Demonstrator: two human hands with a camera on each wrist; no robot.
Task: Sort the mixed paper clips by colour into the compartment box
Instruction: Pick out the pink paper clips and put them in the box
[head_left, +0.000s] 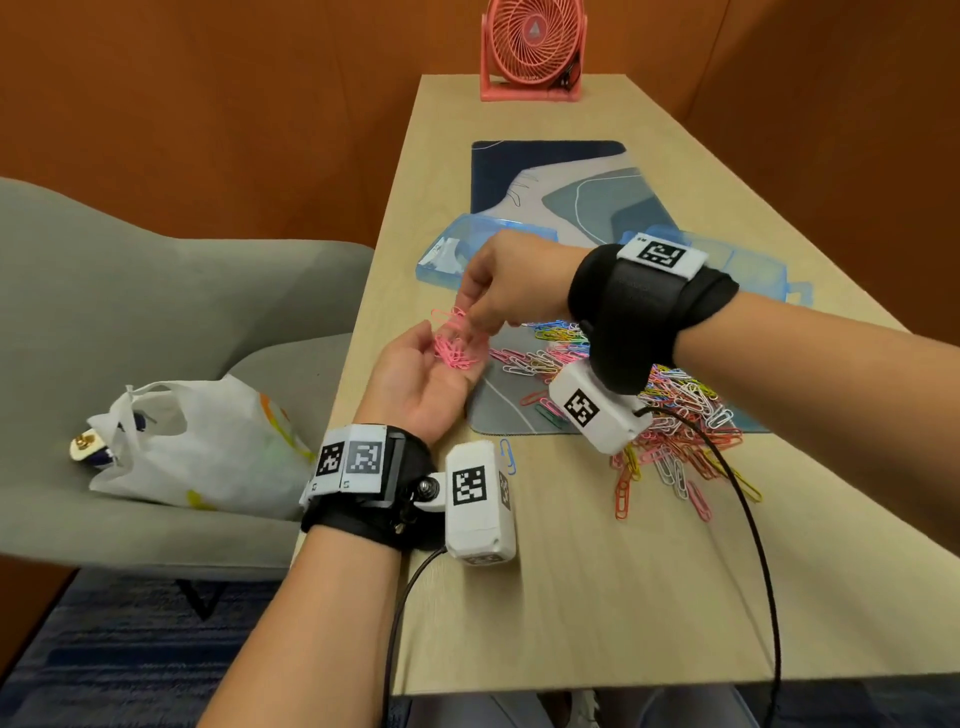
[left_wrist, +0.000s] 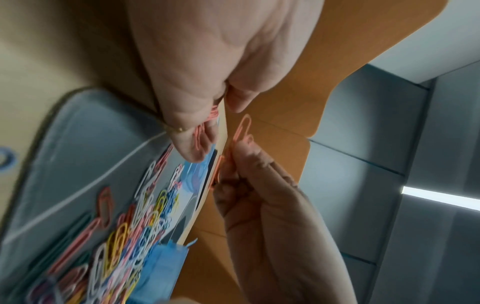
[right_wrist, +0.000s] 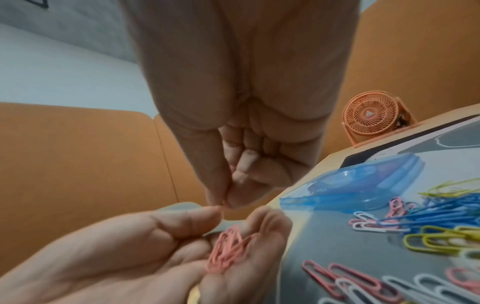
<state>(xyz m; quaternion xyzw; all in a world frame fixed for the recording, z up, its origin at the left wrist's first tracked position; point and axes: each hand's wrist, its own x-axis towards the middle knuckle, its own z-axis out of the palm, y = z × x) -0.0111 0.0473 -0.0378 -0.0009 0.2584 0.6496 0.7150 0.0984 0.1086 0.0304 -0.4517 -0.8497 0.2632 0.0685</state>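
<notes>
My left hand (head_left: 444, 343) lies palm up over the table's left edge, fingers relaxed, with a small heap of pink paper clips (head_left: 457, 354) in the palm, also clear in the right wrist view (right_wrist: 226, 251). Just above it my right hand (head_left: 470, 312) pinches a few linked pink clips (head_left: 448, 315) between thumb and forefinger; one of these clips (left_wrist: 242, 127) sticks out in the left wrist view. The blue see-through compartment box (head_left: 447, 254) lies open behind the hands. The mixed pile of clips (head_left: 680, 410) is spread on the mat to the right, partly hidden by my right wrist.
A patterned blue-grey mat (head_left: 545, 171) runs down the table's middle. A pink desk fan (head_left: 532, 49) stands at the far end. One blue clip (head_left: 508, 456) lies alone near my left wrist. A white plastic bag (head_left: 197, 447) sits on the grey chair left of the table.
</notes>
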